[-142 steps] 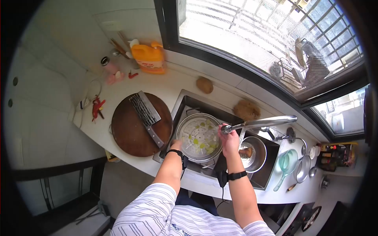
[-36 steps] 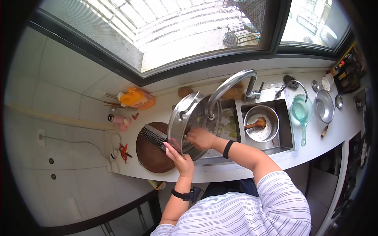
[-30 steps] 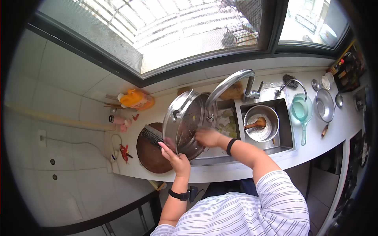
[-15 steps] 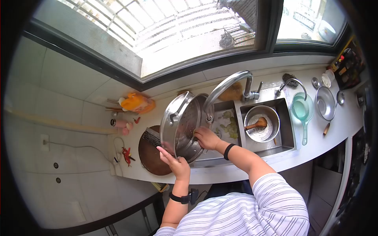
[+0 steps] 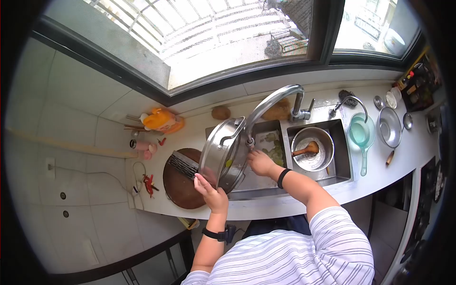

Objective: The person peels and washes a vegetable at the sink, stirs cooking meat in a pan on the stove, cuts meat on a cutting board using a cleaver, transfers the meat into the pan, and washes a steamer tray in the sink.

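Note:
A shiny steel pot [image 5: 213,154] with a loop handle is tipped on its side above the left part of the sink, its opening facing right. My left hand [image 5: 211,194] grips its lower edge, fingers against the outside and thumb near the rim. A yellow-green scrap [image 5: 229,163] shows inside. Just right of the opening, under the spout of the tall faucet [image 5: 275,97], is my right hand [image 5: 261,162]. Its fingers are curled, and what they hold, if anything, is hidden. Pale green pieces [image 5: 273,147] lie in the left basin [image 5: 266,127] below.
A smaller steel pot [image 5: 324,164] with a wooden-handled tool [image 5: 308,149] sits in the right basin. Left are a round brown board [image 5: 180,187], a dark ridged block [image 5: 183,164], red chillies [image 5: 149,184] and an orange bottle [image 5: 164,121]. A green ladle [image 5: 364,161] and strainer bowl [image 5: 390,127] stand right.
My right hand has come out of the pot and moved right, beneath the spout. The pot has shifted slightly right and down, still in my left hand.

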